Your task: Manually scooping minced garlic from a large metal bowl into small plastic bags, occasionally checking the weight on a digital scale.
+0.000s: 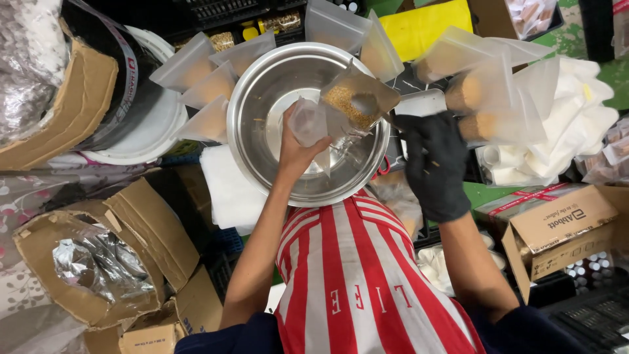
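Observation:
My bare left hand grips a clear plastic pouch partly filled with brown grains and holds it tilted over a large steel bowl. My right hand wears a black glove, fingers spread, and hovers just right of the bowl beside a small white scale; nothing is in it. A few grains lie in the bowl. A red-and-white striped apron covers my front.
Filled clear pouches are stacked at right, and empty-looking ones lean at the bowl's left. Open cardboard boxes with foil liners sit at left, another box at right. A white bucket stands behind.

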